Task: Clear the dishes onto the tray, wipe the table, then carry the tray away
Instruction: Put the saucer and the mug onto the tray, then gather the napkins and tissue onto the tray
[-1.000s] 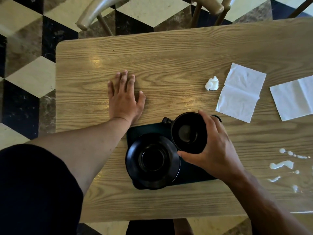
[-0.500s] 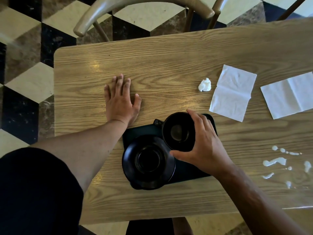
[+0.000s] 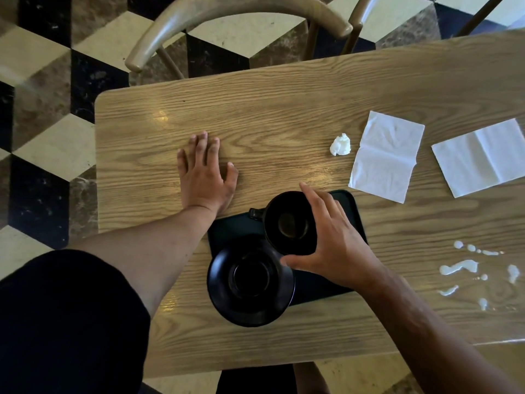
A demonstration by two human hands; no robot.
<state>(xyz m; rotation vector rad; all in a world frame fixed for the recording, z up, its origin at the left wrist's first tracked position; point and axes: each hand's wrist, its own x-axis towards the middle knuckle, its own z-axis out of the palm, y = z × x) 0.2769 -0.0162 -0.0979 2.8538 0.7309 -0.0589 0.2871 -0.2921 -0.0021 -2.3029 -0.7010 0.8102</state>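
Observation:
A small dark tray [image 3: 352,206] lies near the front edge of the wooden table [image 3: 284,123]. On it stand a black saucer [image 3: 250,280], overhanging the tray's front left corner, and a black cup [image 3: 289,223] with its handle pointing left. My right hand [image 3: 338,245] curls around the cup's right side, thumb at its front rim and fingers at its back. My left hand [image 3: 204,174] rests flat on the table, left of the tray, holding nothing.
A crumpled white tissue [image 3: 340,145] and two flat white napkins [image 3: 386,155] [image 3: 483,157] lie to the right. White liquid drops [image 3: 460,267] are spilled at the right front. Wooden chairs [image 3: 233,15] stand behind the table on a checkered floor.
The view has shifted a little. My right hand stays on the cup over the tray with its fingers slightly looser. The left hand stays flat.

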